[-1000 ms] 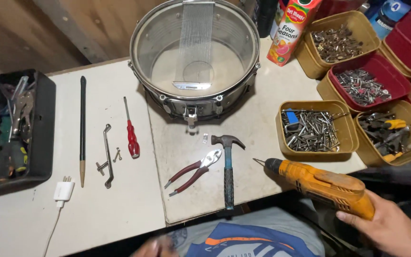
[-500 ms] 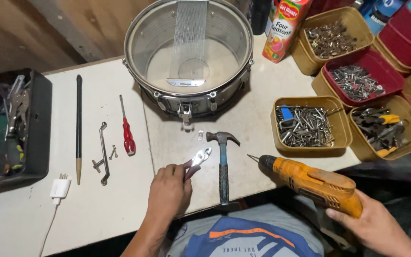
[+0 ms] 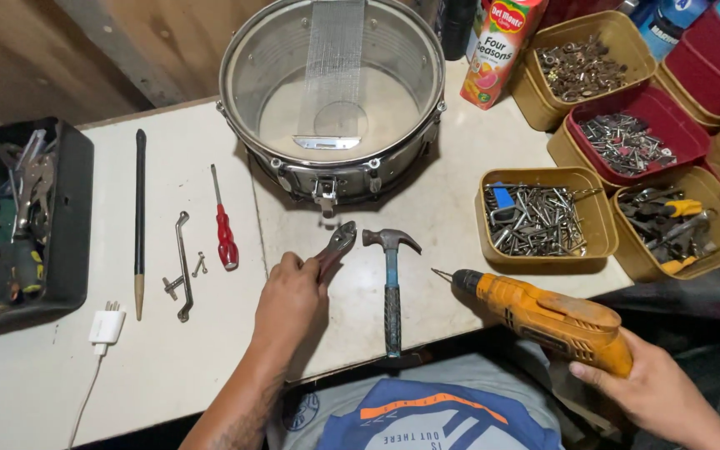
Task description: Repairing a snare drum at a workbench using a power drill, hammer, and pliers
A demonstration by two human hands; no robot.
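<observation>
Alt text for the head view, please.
Left hand grips pliers on a white workbench; right hand holds an orange electric drill. A hammer lies between, below a snare drum.

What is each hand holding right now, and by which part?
The left hand grips the pliers by their handles, jaws pointing toward the drum. The right hand holds the orange drill at its rear grip.

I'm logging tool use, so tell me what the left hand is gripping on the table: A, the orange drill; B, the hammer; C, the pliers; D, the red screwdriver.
C: the left hand closes around the pliers, whose jaws stick out toward the drum.
</observation>
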